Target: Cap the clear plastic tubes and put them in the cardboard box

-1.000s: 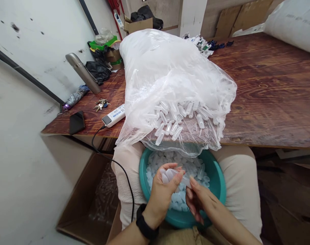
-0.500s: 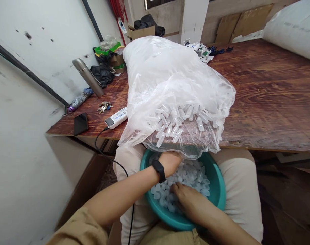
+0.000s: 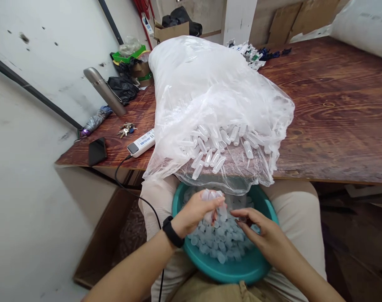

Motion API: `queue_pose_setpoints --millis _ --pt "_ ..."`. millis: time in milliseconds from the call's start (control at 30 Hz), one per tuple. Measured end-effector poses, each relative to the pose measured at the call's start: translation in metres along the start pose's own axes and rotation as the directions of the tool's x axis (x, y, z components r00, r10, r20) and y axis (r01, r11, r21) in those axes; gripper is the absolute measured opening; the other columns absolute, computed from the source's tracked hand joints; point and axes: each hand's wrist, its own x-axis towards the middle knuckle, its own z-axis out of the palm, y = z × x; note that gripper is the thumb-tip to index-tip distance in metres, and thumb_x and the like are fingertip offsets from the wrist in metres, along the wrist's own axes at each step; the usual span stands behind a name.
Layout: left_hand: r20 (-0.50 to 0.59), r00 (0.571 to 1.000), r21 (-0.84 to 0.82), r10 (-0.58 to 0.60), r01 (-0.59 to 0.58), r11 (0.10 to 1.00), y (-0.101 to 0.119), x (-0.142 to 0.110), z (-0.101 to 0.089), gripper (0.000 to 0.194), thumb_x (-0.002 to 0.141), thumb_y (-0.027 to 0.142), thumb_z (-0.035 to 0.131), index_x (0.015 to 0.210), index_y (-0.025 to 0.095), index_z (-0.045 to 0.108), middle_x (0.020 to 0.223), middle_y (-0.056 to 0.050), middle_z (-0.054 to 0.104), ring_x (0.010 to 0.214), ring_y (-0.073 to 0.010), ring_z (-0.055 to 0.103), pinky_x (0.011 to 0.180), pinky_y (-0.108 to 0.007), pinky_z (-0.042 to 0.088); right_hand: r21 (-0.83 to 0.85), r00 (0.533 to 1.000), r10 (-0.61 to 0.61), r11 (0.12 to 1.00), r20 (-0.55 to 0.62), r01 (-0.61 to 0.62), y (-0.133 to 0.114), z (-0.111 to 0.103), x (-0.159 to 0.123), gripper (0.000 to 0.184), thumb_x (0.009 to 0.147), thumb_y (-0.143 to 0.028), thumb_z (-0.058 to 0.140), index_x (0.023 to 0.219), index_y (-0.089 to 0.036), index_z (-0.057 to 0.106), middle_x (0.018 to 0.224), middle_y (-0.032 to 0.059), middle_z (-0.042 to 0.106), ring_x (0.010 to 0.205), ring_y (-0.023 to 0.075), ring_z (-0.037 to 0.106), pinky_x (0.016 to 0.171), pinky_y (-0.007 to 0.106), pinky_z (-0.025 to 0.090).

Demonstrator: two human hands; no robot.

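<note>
Left hand [image 3: 195, 213]: thumb and fingers closed round a small bunch of translucent pieces [image 3: 222, 213], held above the basin.
Right hand [image 3: 268, 233]: just right of the left fingers; thumb and index tips parted, directed at the bunch. Hidden fingers: cannot tell.
Basin [image 3: 228, 275]: teal, below the fingers of both hands, between the legs [image 3: 299, 218].
Basin contents: many loose pieces [image 3: 220, 243], heaped beneath the fingers.
Bag [image 3: 203, 71]: large, whitish film, on the wooden table [image 3: 329, 138], beyond the fingers, mouth facing them.
Mouth pieces [image 3: 216, 158]: scattered on the clear film, between fingers and bag bulk.
Wristband [image 3: 172, 232]: black, behind the left fingers.
Far left of fingers: white device [image 3: 142, 143] with black cable [image 3: 151, 203]; past it keys [image 3: 127, 129], dark phone [image 3: 97, 151] and metallic flask [image 3: 104, 91], all on the table.
</note>
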Motion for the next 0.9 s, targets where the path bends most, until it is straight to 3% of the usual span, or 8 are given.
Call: queue_pose_setpoints --millis 100,200,333,533,633,700,800,900 --pt "-0.045 0.999 -0.219 -0.021 0.011 0.976 -0.005 -0.015 0.009 0.053 0.068 0.060 0.078 0.097 0.017 0.065 0.073 -0.002 0.067 0.047 -0.0085 0.046 0.042 -0.021 0.041 0.017 0.996 -0.050 0.999 -0.076 0.051 -0.007 0.006 -0.003 0.029 0.095 -0.036 0.051 0.115 -0.027 0.070 0.111 0.0101 0.069 0.106 0.0269 0.067 0.090 0.044 0.055" --pt "-0.117 0.993 -0.402 -0.014 -0.035 0.915 -0.011 -0.024 0.016 0.053 0.065 0.054 0.085 0.096 0.015 0.064 0.065 0.001 0.063 0.047 -0.0084 0.048 0.043 -0.020 0.042 0.045 0.996 0.012 0.999 -0.087 -0.008 -0.018 0.015 -0.006 0.043 0.093 -0.038 0.055 0.135 -0.026 0.058 0.102 0.0083 0.071 0.092 0.0250 0.070 0.083 0.043 0.058" --pt "-0.197 0.980 -0.431 0.043 -0.126 0.893 -0.021 -0.030 0.022 0.053 0.065 0.048 0.088 0.096 0.015 0.061 0.066 0.002 0.064 0.047 -0.0088 0.051 0.042 -0.019 0.043 0.136 0.996 0.056 0.990 -0.066 -0.046 -0.029 0.020 -0.007 0.053 0.095 -0.039 0.057 0.145 -0.029 0.045 0.103 0.0052 0.072 0.090 0.0218 0.072 0.084 0.041 0.059" --pt "-0.230 0.972 -0.471 0.048 -0.154 0.869 -0.029 -0.035 0.024 0.053 0.070 0.043 0.087 0.101 0.018 0.052 0.066 0.003 0.064 0.048 -0.0084 0.052 0.044 -0.019 0.045 0.104 0.979 -0.046 0.992 -0.200 0.068 -0.038 0.015 -0.006 0.023 0.093 -0.039 0.062 0.111 -0.027 0.070 0.105 0.0073 0.069 0.091 0.0231 0.070 0.081 0.038 0.059" --pt "-0.234 0.972 -0.533 0.033 -0.157 0.831 -0.032 -0.040 0.027 0.053 0.072 0.042 0.086 0.102 0.019 0.048 0.077 0.002 0.067 0.051 -0.0078 0.054 0.046 -0.019 0.047 0.127 0.968 -0.009 0.991 -0.250 0.042 -0.038 0.021 -0.008 0.024 0.091 -0.042 0.066 0.109 -0.027 0.072 0.102 0.0069 0.070 0.089 0.0237 0.070 0.080 0.037 0.058" --pt "-0.232 0.972 -0.563 0.022 -0.153 0.812 -0.034 -0.043 0.030 0.053 0.072 0.041 0.086 0.102 0.020 0.047 0.082 0.000 0.069 0.051 -0.0072 0.054 0.046 -0.019 0.048 0.291 0.968 0.125 0.955 -0.218 -0.057 -0.035 0.027 -0.010 0.035 0.092 -0.050 0.064 0.117 -0.026 0.069 0.092 0.0056 0.072 0.081 0.0234 0.071 0.075 0.036 0.060" --pt "-0.209 0.978 -0.588 0.023 -0.145 0.796 -0.035 -0.047 0.032 0.056 0.070 0.041 0.087 0.102 0.020 0.046 0.089 -0.002 0.071 0.052 -0.0074 0.055 0.047 -0.021 0.049 0.571 0.961 0.277 0.793 -0.028 -0.212 -0.031 0.034 -0.013 0.053 0.096 -0.062 0.049 0.132 -0.023 0.056 0.072 0.0017 0.069 0.062 0.0221 0.070 0.061 0.035 0.059" --pt "-0.221 0.975 -0.592 0.032 -0.160 0.790 -0.033 -0.050 0.031 0.056 0.070 0.041 0.087 0.102 0.020 0.046 0.084 -0.001 0.070 0.050 -0.0073 0.055 0.046 -0.020 0.048 0.531 0.972 0.235 0.825 -0.014 -0.192 -0.031 0.030 -0.015 0.052 0.092 -0.062 0.058 0.126 -0.023 0.056 0.083 0.0038 0.071 0.073 0.0225 0.070 0.068 0.034 0.059"
